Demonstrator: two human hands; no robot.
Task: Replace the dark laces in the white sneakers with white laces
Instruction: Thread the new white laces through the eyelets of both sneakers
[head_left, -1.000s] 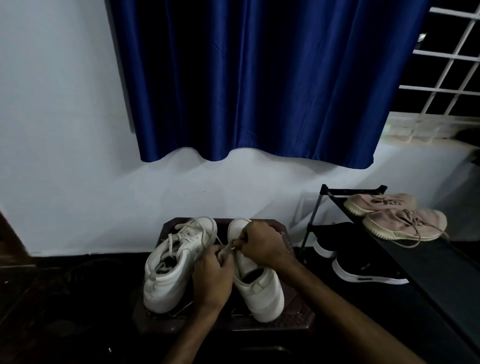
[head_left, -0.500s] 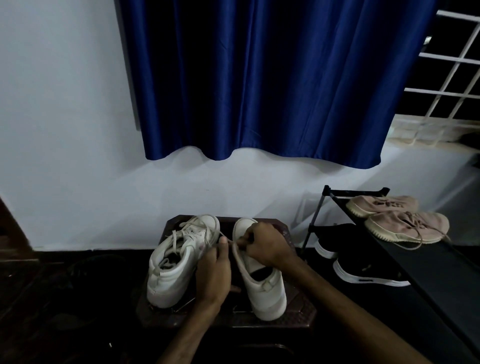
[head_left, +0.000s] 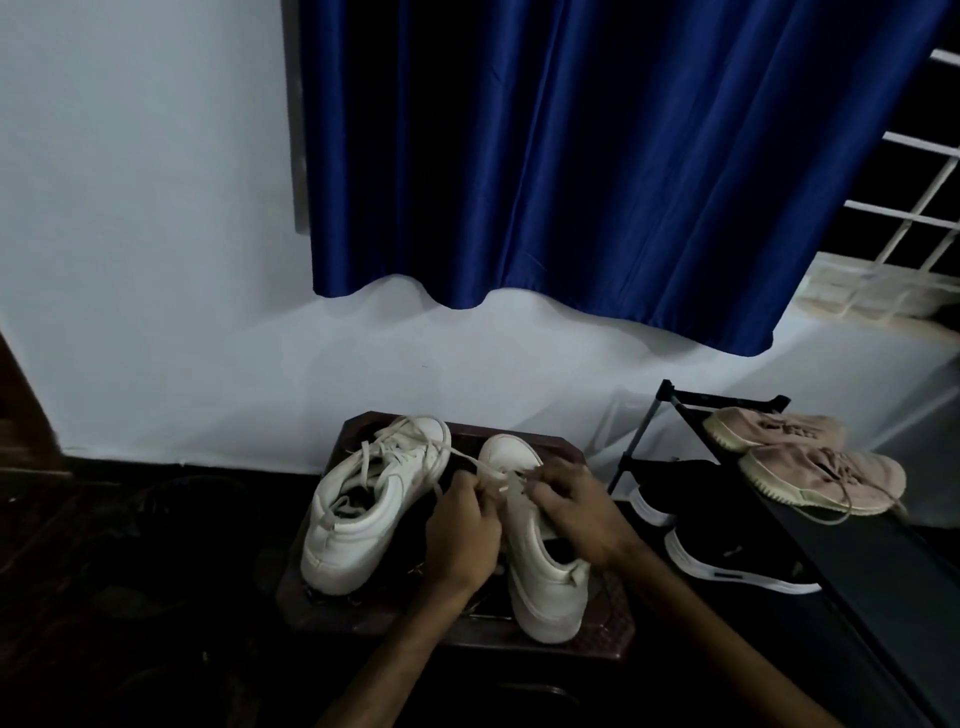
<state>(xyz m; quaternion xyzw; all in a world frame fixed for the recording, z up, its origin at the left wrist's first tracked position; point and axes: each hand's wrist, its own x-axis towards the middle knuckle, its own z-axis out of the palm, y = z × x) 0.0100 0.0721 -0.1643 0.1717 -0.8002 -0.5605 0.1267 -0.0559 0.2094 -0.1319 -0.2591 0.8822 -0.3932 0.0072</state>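
White flat shoelace (head_left: 491, 474) in a dim room — I pinch it from both sides over the front of the low white leather-look sneaker (head_left: 543, 577) that stands heel toward me. My left hand (head_left: 460, 530) has its fingers curled in on the strand at the shoe's inner edge. My right hand (head_left: 571, 512) nips a short free end between thumb and fingertips, right above the eyelet rows.

The lace looks light, limp and flat, so I reckon it will twist and sag unless held taut. The stiffer tip is the place to hold for threading — the soft middle would only buckle at an eyelet.

From my left fingers the strand runs away and leftward, toward the toe of the second white sneaker (head_left: 363, 514). That shoe lies just beside the first, tilted, its own pale laces loose and looped over the tongue. No dark lace can be made out in either shoe.

Both shoes rest on a dark brown plastic stool (head_left: 608, 618). Farther right, a black metal shoe rack (head_left: 724, 402) carries a pair of dusty pink knit trainers (head_left: 823, 473) on top and black trainers with white soles (head_left: 727, 564) below. Behind everything are a pale wall (head_left: 156, 260) and a deep blue satin curtain (head_left: 571, 156).
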